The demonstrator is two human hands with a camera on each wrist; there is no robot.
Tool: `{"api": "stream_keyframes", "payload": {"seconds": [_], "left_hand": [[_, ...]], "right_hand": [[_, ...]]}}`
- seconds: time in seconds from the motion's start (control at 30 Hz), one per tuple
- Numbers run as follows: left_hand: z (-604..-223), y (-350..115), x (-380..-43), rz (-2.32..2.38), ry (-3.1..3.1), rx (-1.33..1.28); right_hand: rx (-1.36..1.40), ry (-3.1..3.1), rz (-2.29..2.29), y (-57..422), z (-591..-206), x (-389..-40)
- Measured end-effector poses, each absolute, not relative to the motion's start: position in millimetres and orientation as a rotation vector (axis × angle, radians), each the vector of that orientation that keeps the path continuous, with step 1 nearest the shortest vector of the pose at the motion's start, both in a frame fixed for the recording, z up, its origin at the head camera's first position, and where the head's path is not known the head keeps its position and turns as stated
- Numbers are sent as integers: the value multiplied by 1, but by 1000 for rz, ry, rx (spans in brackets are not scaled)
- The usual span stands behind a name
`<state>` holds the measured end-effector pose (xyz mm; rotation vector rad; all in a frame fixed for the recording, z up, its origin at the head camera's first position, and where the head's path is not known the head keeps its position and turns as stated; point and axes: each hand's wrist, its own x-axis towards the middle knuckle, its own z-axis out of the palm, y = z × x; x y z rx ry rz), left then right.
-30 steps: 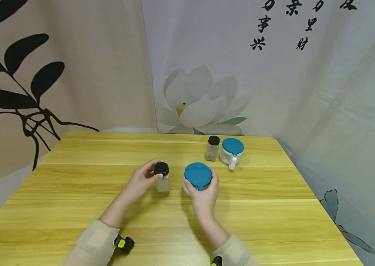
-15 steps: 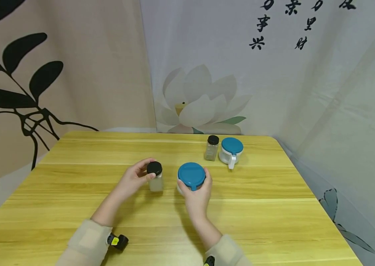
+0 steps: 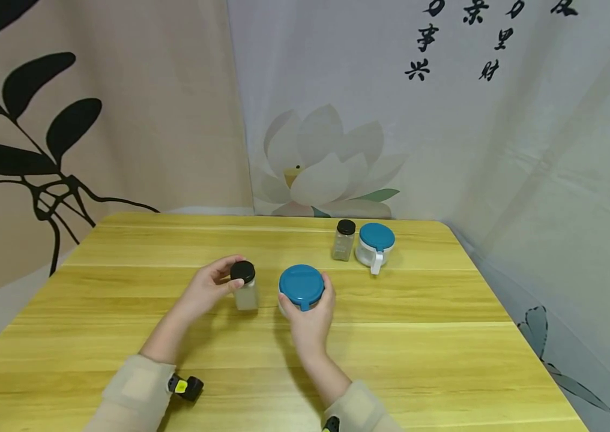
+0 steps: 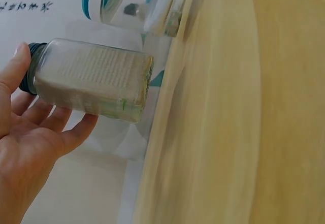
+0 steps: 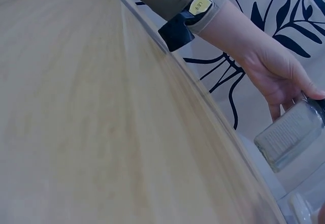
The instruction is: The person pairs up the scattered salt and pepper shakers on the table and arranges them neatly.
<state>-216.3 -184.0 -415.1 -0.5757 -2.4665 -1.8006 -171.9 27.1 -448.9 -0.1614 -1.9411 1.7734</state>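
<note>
My left hand (image 3: 205, 294) grips a clear square glass jar (image 3: 246, 297) by its black lid (image 3: 242, 272), thumb and fingers around it. In the left wrist view, this jar (image 4: 91, 79) is apart from the table and holds pale contents. To its right, my right hand (image 3: 313, 318) holds a round jar by its sides, with its blue lid (image 3: 302, 285) on top. Its see-through body (image 4: 134, 8) shows in the left wrist view; from above, the lid and hand mostly hide it. A gap separates the two jars.
Farther back on the wooden table (image 3: 402, 360) stand another black-lidded glass jar (image 3: 343, 245) and a white pot (image 3: 374, 255) with a blue lid and a handle, side by side. Behind the table's far edge hangs a printed curtain (image 3: 332, 90).
Both hands have shifted left together, carrying the black-lidded jar and the blue-lidded jar with them. Their grips look the same. The two items at the back have stayed in place.
</note>
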Motion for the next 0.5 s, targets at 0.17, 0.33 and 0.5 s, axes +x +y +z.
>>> {"api": "stream_keyframes", "payload": {"seconds": [0.17,0.33,0.5], "left_hand": [[-414,-189,-217,-1796,-2477,-600],[-414,-192,-218,-1855,-2474,-626],[-415,-195,-219,-1887,-2478,-629]], "right_hand": [[-171,-1943,1786,22,-448,-171],[-176,-1944,1800,17,-447,-170],[-166,-1939,1786,11,-449,-172]]}}
